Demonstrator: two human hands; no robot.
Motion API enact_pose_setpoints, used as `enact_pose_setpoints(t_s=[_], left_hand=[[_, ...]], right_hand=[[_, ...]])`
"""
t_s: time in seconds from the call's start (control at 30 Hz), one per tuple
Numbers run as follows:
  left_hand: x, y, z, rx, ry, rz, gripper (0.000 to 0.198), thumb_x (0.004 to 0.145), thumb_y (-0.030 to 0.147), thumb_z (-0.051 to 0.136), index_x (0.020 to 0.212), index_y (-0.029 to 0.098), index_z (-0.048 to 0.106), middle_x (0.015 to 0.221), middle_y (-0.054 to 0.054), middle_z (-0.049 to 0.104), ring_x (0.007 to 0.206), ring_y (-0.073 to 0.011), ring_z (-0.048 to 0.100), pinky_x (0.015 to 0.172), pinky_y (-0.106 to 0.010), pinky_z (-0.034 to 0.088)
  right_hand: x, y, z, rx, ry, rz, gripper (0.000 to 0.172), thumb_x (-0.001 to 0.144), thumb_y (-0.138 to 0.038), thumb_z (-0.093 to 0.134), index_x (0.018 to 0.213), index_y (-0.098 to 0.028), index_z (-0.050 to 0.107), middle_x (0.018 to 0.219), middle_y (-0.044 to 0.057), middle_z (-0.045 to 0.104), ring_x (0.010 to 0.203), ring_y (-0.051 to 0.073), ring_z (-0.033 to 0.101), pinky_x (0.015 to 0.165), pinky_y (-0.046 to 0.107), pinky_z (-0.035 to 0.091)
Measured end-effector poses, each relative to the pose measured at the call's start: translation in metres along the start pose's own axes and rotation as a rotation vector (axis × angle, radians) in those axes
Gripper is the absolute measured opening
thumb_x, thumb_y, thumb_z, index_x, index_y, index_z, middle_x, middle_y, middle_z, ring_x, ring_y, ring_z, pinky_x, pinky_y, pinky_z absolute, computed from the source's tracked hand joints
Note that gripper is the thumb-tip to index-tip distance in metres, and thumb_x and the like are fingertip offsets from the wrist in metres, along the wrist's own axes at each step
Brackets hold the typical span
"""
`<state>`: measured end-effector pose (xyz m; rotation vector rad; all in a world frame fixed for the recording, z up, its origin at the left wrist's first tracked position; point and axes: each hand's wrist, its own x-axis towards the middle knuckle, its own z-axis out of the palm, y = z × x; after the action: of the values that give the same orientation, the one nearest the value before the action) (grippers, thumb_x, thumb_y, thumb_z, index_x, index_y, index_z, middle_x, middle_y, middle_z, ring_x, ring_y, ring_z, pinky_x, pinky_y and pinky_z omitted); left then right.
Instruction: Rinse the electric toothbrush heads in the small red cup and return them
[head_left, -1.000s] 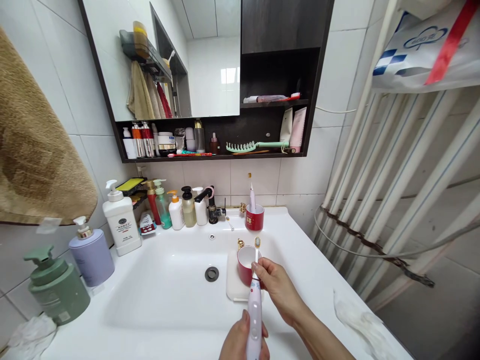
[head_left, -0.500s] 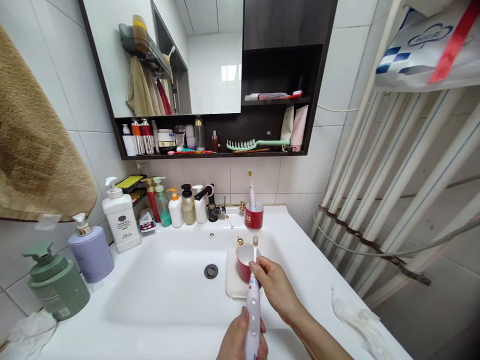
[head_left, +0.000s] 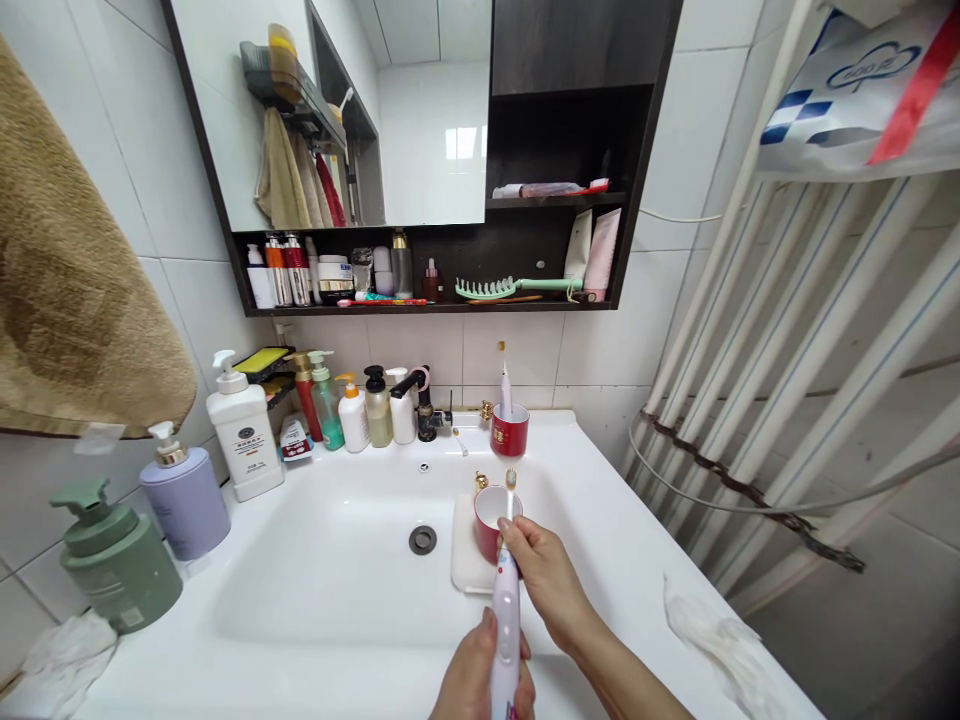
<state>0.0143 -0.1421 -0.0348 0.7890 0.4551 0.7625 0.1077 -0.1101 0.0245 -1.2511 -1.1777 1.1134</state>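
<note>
Electric toothbrush (head_left: 507,615), white with a pink-patterned handle, stands nearly upright above the front edge of the sink (head_left: 322,590), held in both hands; the left hand (head_left: 471,680) is wrapped around the lower handle with its thumb pressed on the front, and the right hand (head_left: 549,578) pinches the top of the handle between its fingertips; the bristle head rises in front of the near red cup (head_left: 490,520), which sits on a white tray (head_left: 463,565) beside the drain (head_left: 422,540). Two red cups are in view; the far red cup (head_left: 510,434) stands by the black faucet (head_left: 421,402) and holds a second toothbrush (head_left: 505,388), making two toothbrushes by the sink. Three large pump bottles line the left counter: green (head_left: 112,560), lilac (head_left: 185,498) and white (head_left: 244,432); five smaller bottles (head_left: 352,415) stand in a row behind the basin. One crumpled cloth (head_left: 720,640) lies on the right counter. The picture's bottom edge cuts off the left hand and the toothbrush base; the bottle labels are too small to read.
</note>
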Motion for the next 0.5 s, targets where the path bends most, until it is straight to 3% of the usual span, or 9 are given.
enact_pose_setpoints(t_s=[0.13, 0.3, 0.4, 0.5], left_hand=[[0.003, 0.001, 0.000, 0.014, 0.026, 0.023, 0.045, 0.060, 0.058, 0.032, 0.068, 0.015, 0.041, 0.035, 0.006, 0.041, 0.027, -0.0048, 0.036, 0.030, -0.017, 0.023], [0.016, 0.020, 0.012, 0.161, 0.184, 0.073, 0.048, 0.063, 0.058, 0.021, 0.069, 0.014, 0.040, 0.039, 0.005, 0.042, 0.026, -0.0047, 0.034, 0.029, -0.017, 0.021], [0.030, 0.039, 0.015, 0.471, 0.240, 0.086, 0.050, 0.068, 0.052, 0.012, 0.073, 0.013, 0.042, 0.050, 0.000, 0.049, 0.038, -0.0078, 0.044, 0.038, -0.020, 0.032], [0.048, 0.052, 0.004, 0.905, 0.419, 0.172, 0.042, 0.072, 0.040, 0.012, 0.078, 0.014, 0.044, 0.068, -0.004, 0.052, 0.060, -0.0115, 0.050, 0.054, -0.024, 0.038]], right_hand=[[-0.009, 0.000, -0.002, 0.057, -0.104, 0.023, 0.034, 0.067, -0.046, 0.033, 0.053, -0.016, 0.039, 0.044, -0.005, 0.033, 0.040, 0.006, 0.030, 0.041, 0.020, 0.027], [-0.017, -0.002, -0.008, 0.028, -0.204, -0.053, 0.025, 0.065, -0.040, 0.042, 0.063, -0.015, 0.046, 0.051, -0.004, 0.041, 0.046, 0.007, 0.037, 0.046, 0.020, 0.032], [-0.004, -0.013, -0.018, -0.012, -0.157, -0.077, 0.024, 0.066, -0.038, 0.041, 0.070, -0.015, 0.047, 0.048, -0.004, 0.043, 0.043, 0.008, 0.038, 0.043, 0.021, 0.032], [0.027, -0.026, -0.033, -0.063, 0.083, -0.248, 0.024, 0.064, -0.036, 0.043, 0.074, -0.014, 0.049, 0.058, -0.001, 0.049, 0.052, 0.010, 0.043, 0.049, 0.022, 0.036]])
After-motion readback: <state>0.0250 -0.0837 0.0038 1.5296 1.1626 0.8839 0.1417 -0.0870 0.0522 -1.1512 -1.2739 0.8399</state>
